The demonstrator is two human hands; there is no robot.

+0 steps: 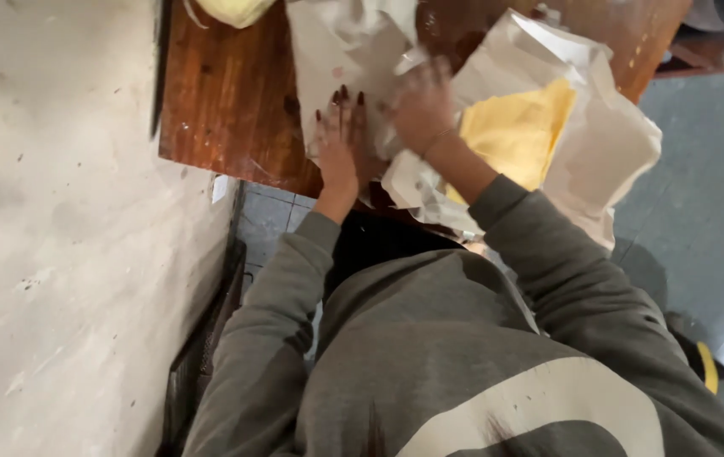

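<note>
My left hand (338, 140), with dark painted nails, lies flat with fingers spread on a white sheet (337, 51) on the wooden table (227, 93). My right hand (421, 106) is blurred by motion and its fingers curl into the crumpled part of the same white sheet, right beside my left hand. Just right of my right wrist lies a yellow sheet (518, 131) inside an opened white paper wrapping (607, 144) that hangs over the table's near edge. Grey-green sleeves cover both my arms.
A pale concrete wall (57, 237) runs along the left. A pale yellow object (235, 10) sits at the table's far edge. A black wire-mesh rack (201, 355) stands by my left elbow. Grey floor (700, 186) lies to the right.
</note>
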